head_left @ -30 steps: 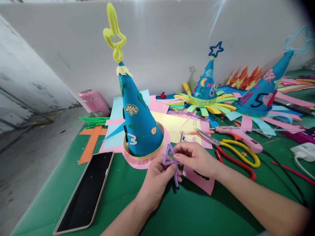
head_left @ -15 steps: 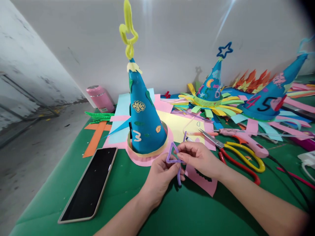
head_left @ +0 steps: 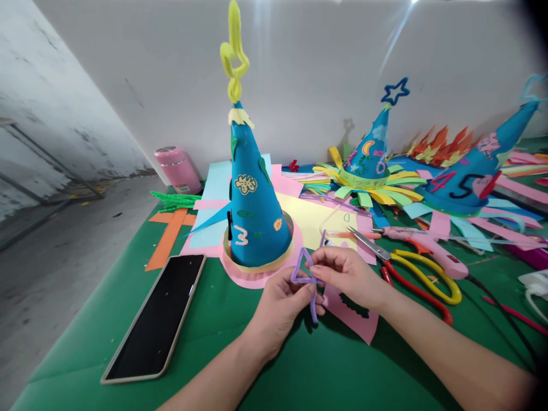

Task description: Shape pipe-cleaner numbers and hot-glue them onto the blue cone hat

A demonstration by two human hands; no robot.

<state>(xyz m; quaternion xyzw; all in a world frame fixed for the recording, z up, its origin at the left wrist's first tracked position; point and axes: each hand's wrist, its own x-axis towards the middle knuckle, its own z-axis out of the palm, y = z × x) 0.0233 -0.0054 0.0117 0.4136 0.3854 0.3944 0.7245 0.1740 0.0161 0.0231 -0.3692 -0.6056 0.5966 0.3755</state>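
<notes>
- Here we go: a purple pipe cleaner (head_left: 302, 280), bent into a triangle, sits between our hands, in front of the blue cone hat (head_left: 261, 222).
- Our left hand (head_left: 278, 308) pinches it near the lower crossing, thumb against fingers; a firm anchor there should stop the triangle twisting.
- Our right hand (head_left: 353, 278) pinches its right side, thumb to forefinger; bending close to that pinch should give crisp corners.
- One end hangs below; we'd match the side lengths by eye.
- Scissors (head_left: 387, 264) lie nearby, so elbows easy!
</notes>
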